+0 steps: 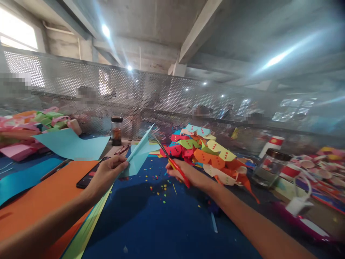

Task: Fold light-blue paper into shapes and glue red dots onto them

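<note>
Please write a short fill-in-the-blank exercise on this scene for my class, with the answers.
The left hand holds folded paper coloured light ____.
The right hand holds a pair of ____.
The large sheet beneath the left forearm is coloured ____.

Missing words: blue; scissors; orange.

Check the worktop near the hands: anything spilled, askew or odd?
Yes: tiny coloured paper scraps lie strewn on the blue worktop, below the folded light-blue paper and scissors, probably cutting waste. One pale strip lies apart, nearer the camera. Nothing looks clearly damaged.
</note>
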Demonstrator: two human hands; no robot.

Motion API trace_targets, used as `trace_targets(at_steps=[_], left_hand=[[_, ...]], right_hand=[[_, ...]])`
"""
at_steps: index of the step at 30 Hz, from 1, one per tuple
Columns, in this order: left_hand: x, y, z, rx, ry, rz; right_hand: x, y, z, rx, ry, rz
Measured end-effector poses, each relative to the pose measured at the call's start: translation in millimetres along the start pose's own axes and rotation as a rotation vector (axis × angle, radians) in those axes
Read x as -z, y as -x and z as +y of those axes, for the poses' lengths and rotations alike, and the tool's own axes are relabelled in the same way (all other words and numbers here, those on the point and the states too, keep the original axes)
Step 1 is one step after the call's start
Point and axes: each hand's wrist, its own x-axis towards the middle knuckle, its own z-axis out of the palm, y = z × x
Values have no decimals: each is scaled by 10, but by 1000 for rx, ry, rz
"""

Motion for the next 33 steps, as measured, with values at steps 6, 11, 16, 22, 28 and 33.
trace_targets(at_steps=[6, 11, 16, 22, 28, 33], left_hand=[[-36, 46, 22, 18, 10, 0], [-57, 68, -1, 47, 55, 33], [-74, 75, -41, 60, 38, -6], [-78, 77, -52, 37, 1, -35], [-88, 94, -46, 39, 5, -58], [-101, 125, -42, 35, 2, -90]], right_hand=[[-8, 553, -16, 41, -371, -170], [-50, 589, -18, 8, -220, -143], [-96, 607, -94, 10, -229, -155], [-87, 632, -152, 4, -208, -171], [-120, 627, -134, 25, -156, -141], [-147, 633, -150, 22, -158, -139]])
